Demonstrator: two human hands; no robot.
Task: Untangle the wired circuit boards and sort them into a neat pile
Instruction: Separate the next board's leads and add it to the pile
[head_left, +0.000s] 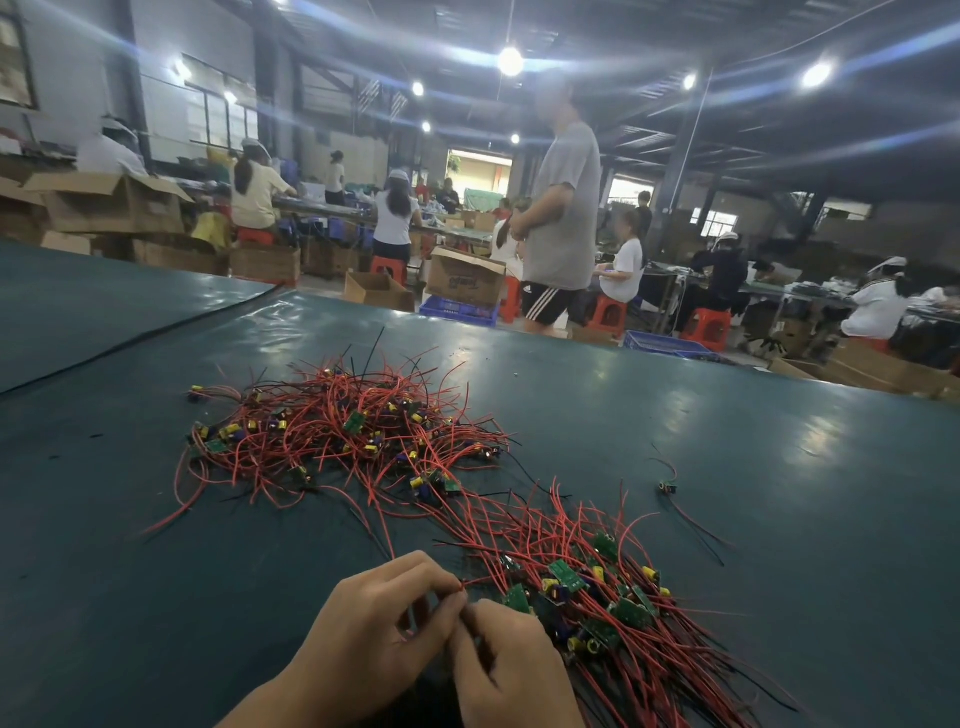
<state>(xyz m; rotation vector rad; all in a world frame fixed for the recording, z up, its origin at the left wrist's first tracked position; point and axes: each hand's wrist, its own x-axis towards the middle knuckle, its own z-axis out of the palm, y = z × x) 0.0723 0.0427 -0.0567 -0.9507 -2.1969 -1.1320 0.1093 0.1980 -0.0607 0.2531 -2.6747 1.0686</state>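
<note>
Left hand (374, 629) and right hand (511, 670) pinch one red lead (470, 583) between them, beside the sorted pile (623, 623); tangled heap (353, 431) lies farther out on the green mat (727, 467). Boards (563, 571) likely light, leads limp, snag-prone: hold by board edge, not wire.

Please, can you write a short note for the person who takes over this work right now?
Left hand and right hand: both pinch wires between them.
Tangled heap: farther back, left of centre.
Aligned pile: just right of the right hand.
Stray board: alone, far right.
Done: part is sorted into the pile.
Left: the heap and the stray board.
</note>
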